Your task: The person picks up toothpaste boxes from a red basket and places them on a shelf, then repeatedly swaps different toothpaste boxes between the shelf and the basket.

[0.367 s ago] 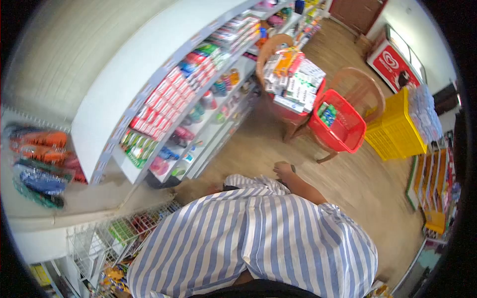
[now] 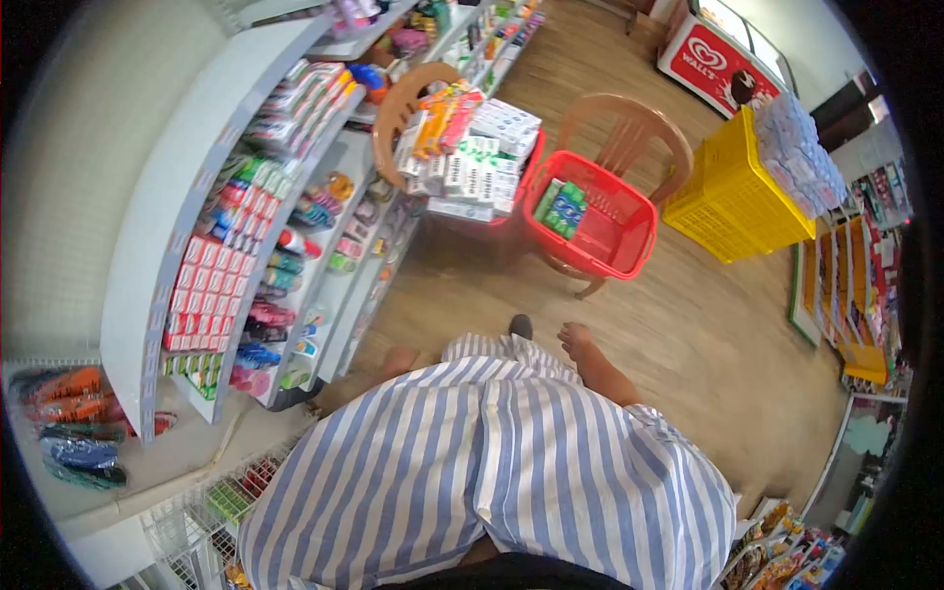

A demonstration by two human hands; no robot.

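My right hand (image 2: 576,340) hangs in front of the striped shirt (image 2: 482,442), over the wooden floor. Its fingers look loose and slightly apart, and nothing shows in them. At the left of the shirt, part of my left hand (image 2: 398,361) appears blurred; its fingers cannot be made out. Ahead, a red basket (image 2: 629,231) rests on a brown chair (image 2: 629,128) with a few green packs (image 2: 563,208) inside. Beside it, another red basket (image 2: 531,162) on a second chair (image 2: 388,123) is heaped with white and orange boxes (image 2: 472,167). Neither hand touches the baskets.
Shelves of boxed goods (image 2: 211,285) and bottles line the left side. A yellow crate (image 2: 728,187) with wrapped bottles (image 2: 796,152) stands at the right, before a red freezer (image 2: 713,64). More racks (image 2: 846,285) stand along the far right. A wire basket (image 2: 197,531) is at the lower left.
The view has turned and shifted, so shelves, chairs and baskets sit further left. My right hand stays low in front, now a little further right in view. A dark shoe now shows beside it.
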